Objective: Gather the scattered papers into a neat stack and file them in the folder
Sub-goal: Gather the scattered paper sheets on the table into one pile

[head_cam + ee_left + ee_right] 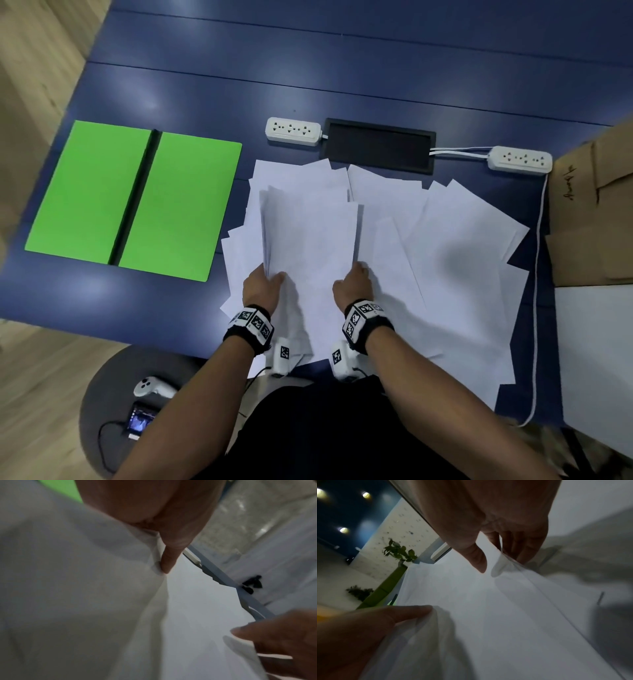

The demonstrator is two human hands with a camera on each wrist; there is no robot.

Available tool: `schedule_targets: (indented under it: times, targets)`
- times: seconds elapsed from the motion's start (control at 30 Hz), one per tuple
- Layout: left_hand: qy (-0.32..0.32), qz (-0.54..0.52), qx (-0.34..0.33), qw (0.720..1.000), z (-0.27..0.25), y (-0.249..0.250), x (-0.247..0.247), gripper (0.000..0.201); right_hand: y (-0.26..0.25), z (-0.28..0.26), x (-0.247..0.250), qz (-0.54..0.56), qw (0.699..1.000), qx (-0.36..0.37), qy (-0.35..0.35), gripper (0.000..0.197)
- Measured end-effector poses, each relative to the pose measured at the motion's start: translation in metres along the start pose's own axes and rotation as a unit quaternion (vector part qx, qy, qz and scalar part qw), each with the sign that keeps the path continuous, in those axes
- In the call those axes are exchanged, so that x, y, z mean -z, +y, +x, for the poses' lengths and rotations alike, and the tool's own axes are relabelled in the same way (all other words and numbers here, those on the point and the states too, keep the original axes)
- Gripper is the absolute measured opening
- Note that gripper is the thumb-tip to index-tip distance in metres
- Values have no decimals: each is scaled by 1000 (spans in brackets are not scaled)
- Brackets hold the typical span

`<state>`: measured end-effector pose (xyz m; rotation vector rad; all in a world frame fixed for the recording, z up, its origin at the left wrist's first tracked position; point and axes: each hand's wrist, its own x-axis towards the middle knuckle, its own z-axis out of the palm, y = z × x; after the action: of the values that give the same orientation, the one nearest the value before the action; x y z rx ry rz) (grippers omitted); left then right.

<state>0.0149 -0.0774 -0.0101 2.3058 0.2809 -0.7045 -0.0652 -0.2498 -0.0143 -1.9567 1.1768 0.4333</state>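
A bundle of white papers (308, 233) is lifted off the blue table (342, 68), held at its near end by both hands. My left hand (265, 282) grips its left edge, thumb on top (169, 561). My right hand (352, 281) pinches the right edge, thumb above (477, 561) and fingers below. Several more white sheets (455, 260) lie fanned across the table to the right and under the bundle. The green folder (137, 202) lies open and flat to the left, with a black spine down its middle.
Two white power strips (293, 131) (520, 160) flank a black cable tray (378, 145) behind the papers; a white cord (537, 274) runs down the right. A cardboard box (592, 212) and a white board (599, 359) stand at the right edge. Below the table's near edge lie a controller (150, 387) and a phone (140, 421).
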Motion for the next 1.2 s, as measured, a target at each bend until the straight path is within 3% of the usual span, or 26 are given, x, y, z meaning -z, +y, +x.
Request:
schedule_targets:
  times: [0.17,0.27,0.37,0.47,0.6,0.67,0.73,0.87,1.0,1.13,1.2]
  targets:
    - [32,89,-57,994,16,1,10,46,7,14,1,110,989,-79,-54,34]
    - [44,115,-25,992,27,-5,15,37,9,19,1,108,988,-79,-73,28]
    - [65,65,58,994,29,-5,20,30,8,20,0,97,991,-64,-63,28]
    - [105,1,68,992,29,-3,26,26,9,21,-1,85,994,-52,-49,33]
    - [161,-153,86,971,42,-10,38,55,16,21,0,80,994,-52,-48,33]
    - [138,-208,128,960,47,-13,44,58,20,21,0,87,994,-51,-47,33]
    - [69,-210,155,963,49,-15,49,42,23,20,1,94,993,-46,-46,32]
    - [-33,-186,139,972,47,-17,52,41,25,17,4,117,992,-26,-44,36]
    - [-26,-248,158,955,46,-22,52,42,23,12,5,134,991,-9,-27,43]
    - [-36,-258,203,944,49,-39,56,68,22,9,8,153,988,-10,20,41]
    - [-31,-242,191,951,61,-59,53,55,22,8,9,168,985,-7,25,41]
